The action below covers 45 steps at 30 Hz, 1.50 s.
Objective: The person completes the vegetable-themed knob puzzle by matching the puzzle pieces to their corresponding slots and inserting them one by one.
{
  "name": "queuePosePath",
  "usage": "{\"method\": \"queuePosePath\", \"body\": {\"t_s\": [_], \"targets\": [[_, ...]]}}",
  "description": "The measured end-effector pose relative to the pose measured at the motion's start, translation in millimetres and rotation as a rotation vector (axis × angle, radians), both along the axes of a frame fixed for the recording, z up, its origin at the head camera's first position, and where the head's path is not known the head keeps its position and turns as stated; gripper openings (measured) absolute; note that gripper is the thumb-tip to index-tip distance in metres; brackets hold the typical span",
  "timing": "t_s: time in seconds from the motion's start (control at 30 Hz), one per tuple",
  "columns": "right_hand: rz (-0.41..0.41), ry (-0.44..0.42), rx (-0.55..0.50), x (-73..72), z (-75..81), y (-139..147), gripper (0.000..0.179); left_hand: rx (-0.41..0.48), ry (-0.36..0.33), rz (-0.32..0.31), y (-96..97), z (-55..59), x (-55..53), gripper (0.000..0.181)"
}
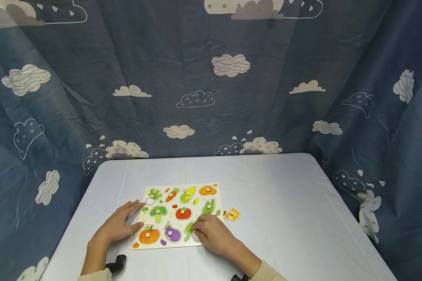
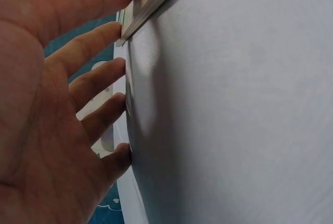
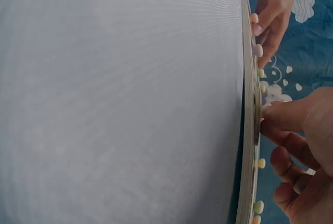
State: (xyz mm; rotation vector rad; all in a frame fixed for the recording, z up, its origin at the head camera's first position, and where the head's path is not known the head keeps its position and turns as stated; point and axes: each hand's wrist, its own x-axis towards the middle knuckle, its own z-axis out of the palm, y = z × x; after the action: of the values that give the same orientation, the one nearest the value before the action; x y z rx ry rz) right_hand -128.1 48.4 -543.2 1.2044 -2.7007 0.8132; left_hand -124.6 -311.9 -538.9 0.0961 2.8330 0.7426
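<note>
A wooden vegetable puzzle board (image 1: 181, 244) lies on the table, its pieces fitted with small knobs. At its lower right corner my right hand (image 1: 214, 234) pinches the knob of a leafy green-and-white vegetable piece (image 1: 189, 228), partly hidden by the fingers. Seen edge-on in the right wrist view, that piece (image 3: 257, 117) stands slightly proud of the board's face. My left hand (image 1: 117, 223) rests at the board's left side with fingers spread, thumb and index fingertip on its edge. A yellow mushroom piece (image 1: 234, 214) lies loose just off the board's right edge.
The board also bears a pumpkin (image 1: 149, 235), an eggplant (image 1: 173, 234), a tomato (image 1: 183, 213), broccoli (image 1: 158, 212) and other vegetable pieces. A white cloth covers the table (image 1: 285, 218). Dark cloud-print curtains (image 1: 197, 47) hang behind and at both sides.
</note>
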Motion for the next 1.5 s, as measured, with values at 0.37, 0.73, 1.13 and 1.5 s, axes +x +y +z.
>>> {"method": "queuePosePath", "body": {"t_s": [0.37, 0.73, 1.13, 1.5], "targets": [[-0.035, 0.021, 0.045, 0.6, -0.1, -2, 0.012, -0.001, 0.006, 0.004, 1.8, 2.1, 0.8, 0.074], [-0.056, 0.027, 0.073, -1.0, -3.6, -3, 0.012, 0.021, 0.016, 0.009, 1.4, 2.6, -1.0, 0.073], [-0.027, -0.038, 0.073, 1.0, 0.7, 1, 0.023, 0.018, 0.007, 0.004, -0.7, -0.4, -0.8, 0.074], [-0.092, -0.046, -0.005, -8.8, 9.2, 19, 0.013, 0.006, -0.007, 0.013, 1.2, 0.2, -0.1, 0.073]]}}
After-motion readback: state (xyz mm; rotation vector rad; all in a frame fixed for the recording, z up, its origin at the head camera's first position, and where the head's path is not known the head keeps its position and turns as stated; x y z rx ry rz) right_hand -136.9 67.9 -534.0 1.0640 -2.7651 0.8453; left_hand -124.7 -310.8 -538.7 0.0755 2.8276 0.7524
